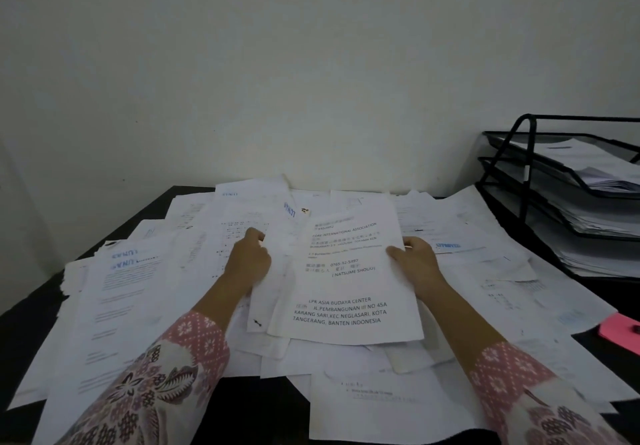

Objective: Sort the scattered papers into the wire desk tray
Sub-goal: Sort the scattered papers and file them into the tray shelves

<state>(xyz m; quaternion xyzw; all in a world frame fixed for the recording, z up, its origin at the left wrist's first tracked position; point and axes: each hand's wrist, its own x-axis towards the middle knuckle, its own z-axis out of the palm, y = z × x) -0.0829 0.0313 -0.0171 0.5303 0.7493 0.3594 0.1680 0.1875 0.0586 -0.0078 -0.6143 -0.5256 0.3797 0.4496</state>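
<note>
1. Holding a small sheaf of papers [346, 281] above the desk's middle, I grip its left edge with my left hand [247, 262] and pinch its right edge with my right hand [417, 264].
2. Scattered papers [138, 288], too many to count, cover the black desk [31, 316].
3. One wire desk tray [568, 195] stands far right, three tiers showing, each holding sheets.
4. One pink note [620, 332] lies near the right edge.

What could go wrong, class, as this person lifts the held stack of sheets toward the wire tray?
The sheets are gripped only at their edges by the left hand and right hand, and look unevenly stacked, so some may slip out. The wire tray already holds thick piles; adding more could jam or spill a tier.
</note>
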